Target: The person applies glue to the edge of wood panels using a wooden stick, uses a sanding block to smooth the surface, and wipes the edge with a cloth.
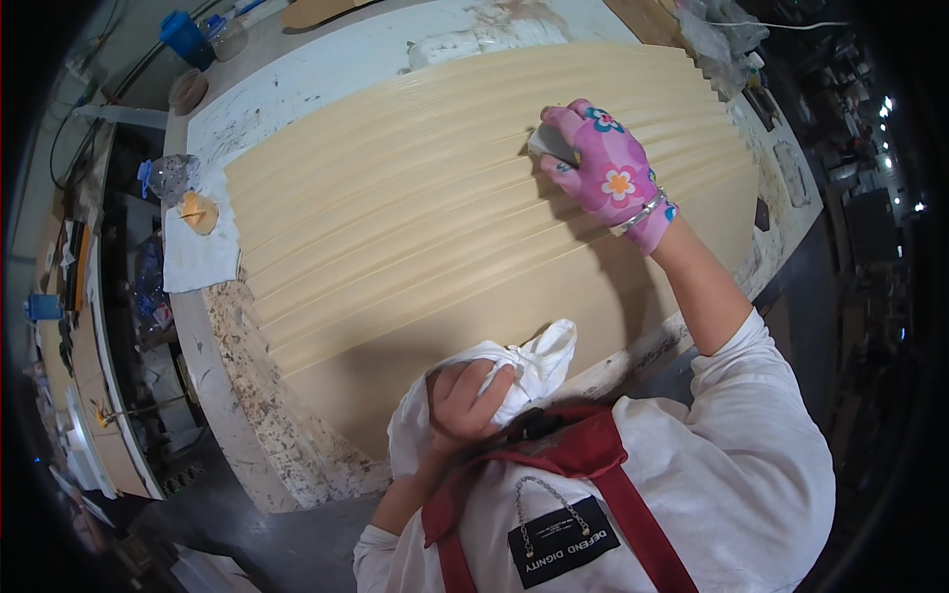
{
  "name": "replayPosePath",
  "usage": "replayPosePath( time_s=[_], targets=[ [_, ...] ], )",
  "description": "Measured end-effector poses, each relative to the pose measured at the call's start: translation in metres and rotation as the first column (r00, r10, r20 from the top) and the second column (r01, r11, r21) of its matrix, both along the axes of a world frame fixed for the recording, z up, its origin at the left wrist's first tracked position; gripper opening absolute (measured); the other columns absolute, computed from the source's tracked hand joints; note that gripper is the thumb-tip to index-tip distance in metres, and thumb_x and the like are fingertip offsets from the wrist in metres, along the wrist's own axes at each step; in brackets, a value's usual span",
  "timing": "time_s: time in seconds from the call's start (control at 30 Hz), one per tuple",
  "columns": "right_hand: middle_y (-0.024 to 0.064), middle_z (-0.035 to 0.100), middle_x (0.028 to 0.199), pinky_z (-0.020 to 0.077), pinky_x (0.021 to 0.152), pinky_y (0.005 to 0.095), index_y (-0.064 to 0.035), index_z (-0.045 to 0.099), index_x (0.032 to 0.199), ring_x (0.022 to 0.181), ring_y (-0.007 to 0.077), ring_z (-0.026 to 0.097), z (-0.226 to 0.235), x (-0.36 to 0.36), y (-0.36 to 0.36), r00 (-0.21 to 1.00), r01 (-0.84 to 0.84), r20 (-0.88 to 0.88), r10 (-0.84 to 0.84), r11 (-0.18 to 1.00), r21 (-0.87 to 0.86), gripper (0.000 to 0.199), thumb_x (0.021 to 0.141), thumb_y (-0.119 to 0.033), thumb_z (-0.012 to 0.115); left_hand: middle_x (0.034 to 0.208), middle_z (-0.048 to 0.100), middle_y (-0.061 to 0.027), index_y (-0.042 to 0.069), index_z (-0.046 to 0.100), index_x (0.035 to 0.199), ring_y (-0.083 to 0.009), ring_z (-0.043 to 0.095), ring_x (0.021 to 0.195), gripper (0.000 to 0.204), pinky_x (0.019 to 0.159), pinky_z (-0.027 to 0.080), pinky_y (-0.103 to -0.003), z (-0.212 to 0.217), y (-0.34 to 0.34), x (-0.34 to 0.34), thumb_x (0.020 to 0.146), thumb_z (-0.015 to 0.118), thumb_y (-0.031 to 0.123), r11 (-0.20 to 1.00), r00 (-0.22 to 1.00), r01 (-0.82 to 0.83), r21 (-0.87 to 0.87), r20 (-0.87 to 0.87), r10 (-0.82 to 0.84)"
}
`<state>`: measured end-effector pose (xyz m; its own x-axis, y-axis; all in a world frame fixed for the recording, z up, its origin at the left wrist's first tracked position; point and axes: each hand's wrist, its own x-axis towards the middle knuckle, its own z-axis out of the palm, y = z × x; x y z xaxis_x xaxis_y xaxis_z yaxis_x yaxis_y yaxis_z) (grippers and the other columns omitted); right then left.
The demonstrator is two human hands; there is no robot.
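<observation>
A large cream-coloured panel (435,212) with wavy, ridged grooves lies flat before me. My right hand (611,168), in a pink flowered glove, is closed around a small greyish-white pad (550,145) over the panel's far right part. What the pad is made of cannot be told, and the fingers cover part of it. Close to my body, at the panel's near edge, my bare left hand (463,397) grips a bunched white cloth (542,358). The cloth drapes around that hand and hides some of its fingers.
The panel rests on a stained worktable (297,109). At its left stand a clear bottle (176,176) and a cup of orange-tan paste (199,212). A blue cup (186,40) is at the far left, and crumpled clear plastic (714,40) lies at the far right.
</observation>
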<state>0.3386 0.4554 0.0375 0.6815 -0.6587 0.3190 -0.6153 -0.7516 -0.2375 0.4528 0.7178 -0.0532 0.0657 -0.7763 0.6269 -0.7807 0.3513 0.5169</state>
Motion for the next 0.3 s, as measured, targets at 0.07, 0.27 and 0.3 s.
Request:
replayPosePath(
  time_s=[0.07, 0.27, 0.3],
  targets=[
    [0.0142, 0.057, 0.092, 0.0462, 0.078, 0.0406, -0.0048, 0.055, 0.106, 0.090, 0.0321, 0.057, 0.002, -0.005, -0.003, 0.999, -0.018, 0.050, 0.015, 0.998, 0.055, 0.037, 0.075, -0.023, 0.062, 0.083, 0.062, -0.0098, 0.005, 0.068, 0.086, -0.0250, 0.057, 0.069, 0.027, 0.063, 0.046, -0.034, 0.000, 0.000, -0.001, 0.061, 0.066, 0.015, 1.000, 1.000, -0.016, -0.007, 0.015, 0.016],
    [0.0179, 0.055, 0.088, 0.0454, 0.076, 0.0441, -0.0048, 0.053, 0.090, 0.086, 0.0357, 0.056, -0.015, 0.014, 0.010, 0.988, -0.094, 0.125, 0.093, 0.996, 0.003, 0.026, 0.075, -0.024, 0.060, 0.084, 0.062, -0.0106, 0.006, 0.068, 0.087, -0.0257, 0.057, 0.069, 0.030, 0.064, 0.046, -0.037, 0.002, 0.001, -0.001, 0.060, 0.067, 0.018, 0.999, 0.999, -0.032, 0.022, 0.035, 0.031],
    [0.0182, 0.055, 0.090, 0.0454, 0.077, 0.0446, -0.0056, 0.053, 0.092, 0.087, 0.0350, 0.056, -0.020, 0.026, 0.015, 0.980, -0.145, 0.146, 0.135, 0.988, 0.058, 0.028, 0.074, -0.026, 0.061, 0.085, 0.062, -0.0105, 0.006, 0.068, 0.087, -0.0266, 0.058, 0.071, 0.031, 0.065, 0.046, -0.038, 0.003, 0.001, -0.002, 0.059, 0.067, 0.019, 0.999, 0.999, -0.029, 0.044, 0.035, 0.027]
  ],
)
